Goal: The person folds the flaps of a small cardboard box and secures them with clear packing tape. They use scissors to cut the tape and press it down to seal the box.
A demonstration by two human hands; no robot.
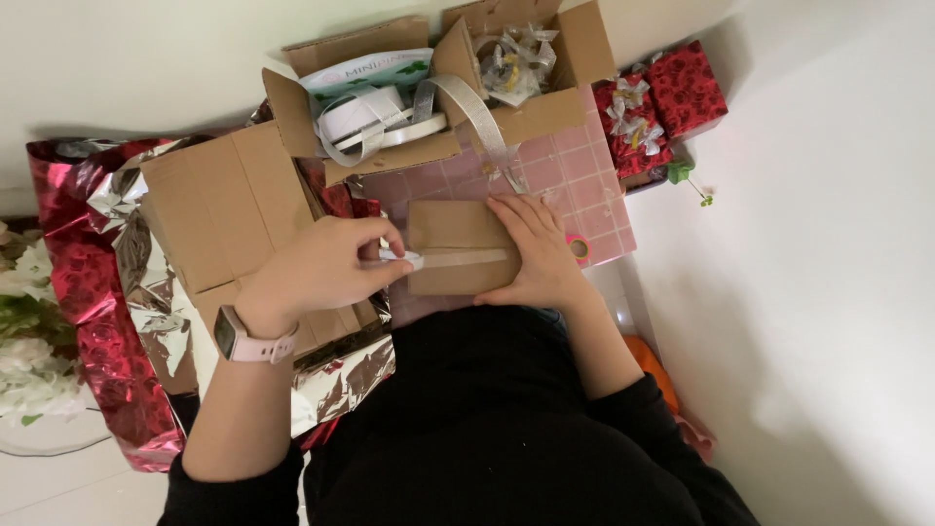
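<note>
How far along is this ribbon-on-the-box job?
Early on. Done: one silver ribbon strand lies flat across the small brown box. In hand: the left hand pinches the ribbon end at the box's edge while the right hand presses the box down. Left: no knot or bow shows yet.

A small flat brown box (458, 246) is seen at the centre, two open brown cardboard boxes (375, 102) behind it, one holding a white-and-green printed pack (365, 70), a flattened carton (229, 209) at left, and red rose-patterned gift boxes (672, 102) at upper right.
</note>
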